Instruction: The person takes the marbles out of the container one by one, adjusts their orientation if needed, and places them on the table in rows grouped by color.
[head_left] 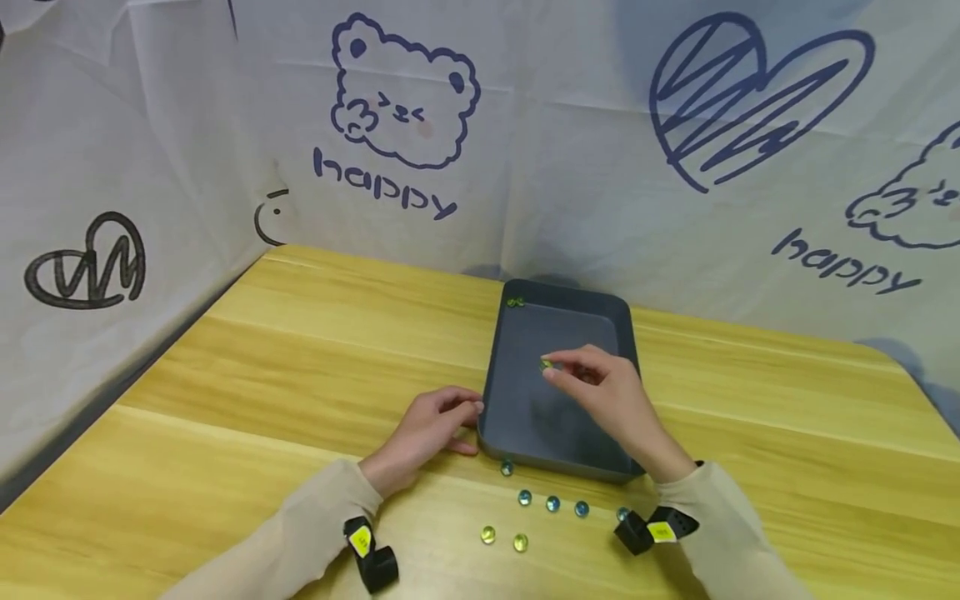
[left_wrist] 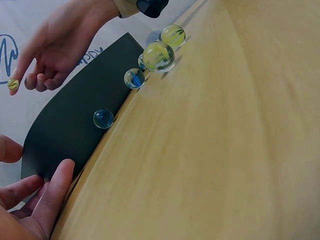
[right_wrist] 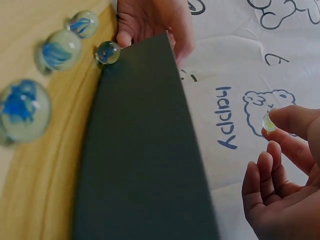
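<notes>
My right hand is over the dark grey tray, pinching a yellow-green marble between thumb and index finger. In the right wrist view that marble shows as clear glass with a yellow swirl, and the other fingers are loosely bent. My left hand rests on the table at the tray's near left corner. Its fingertips touch the tray's outer wall, as the left wrist view shows. Two or so green marbles sit inside the tray's far left corner.
A blue marble lies against the tray's near side. Several more blue marbles form a loose row in front, one near the right wrist camera. Two yellow marbles, one at the left, lie closer to me. A white printed cloth hangs behind the table.
</notes>
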